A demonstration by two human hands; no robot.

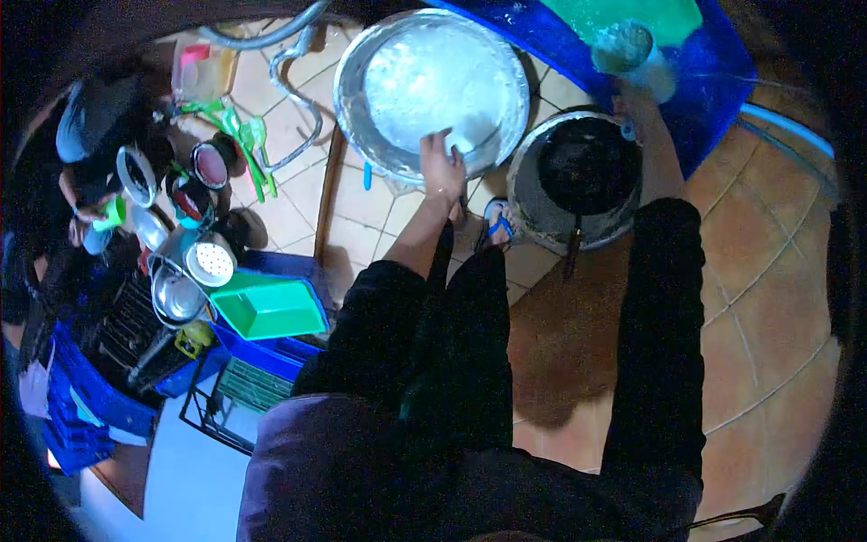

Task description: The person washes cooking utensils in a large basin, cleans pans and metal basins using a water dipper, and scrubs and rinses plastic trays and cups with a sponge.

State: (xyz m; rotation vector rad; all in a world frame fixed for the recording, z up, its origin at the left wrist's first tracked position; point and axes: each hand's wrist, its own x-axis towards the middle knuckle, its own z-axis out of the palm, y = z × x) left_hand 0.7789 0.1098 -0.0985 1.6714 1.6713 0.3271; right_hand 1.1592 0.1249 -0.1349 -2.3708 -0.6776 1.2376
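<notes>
From my far seat, I saw the big blue tub (713, 99) past and under the right hand (632, 98), with green stuff in it. The wide metal basin (348, 99) was right under the left hand (441, 167), full of white, foamy stuff that looked like soapy water. I judged it very heavy and apt to slosh, so I'd want two hands on opposite sides of its hard rim. Between the hands, and nearer to me, sat the deep pot (535, 200), with the dark pan (587, 172) lying in it and its handle (573, 237) poking toward me. The pan looked stiff and fairly heavy, and that handle seemed the best place to grab. The right hand looked curled around the low end of the see-through cup (655, 74), which was up over the tub, though blur hid how its fingers sat. The cup looked light but slick when wet, so I'd grip it low. The left hand was partly open, its fingers bent over the near rim; I could not tell if it held the small pale thing (464, 142) beside them.
</notes>
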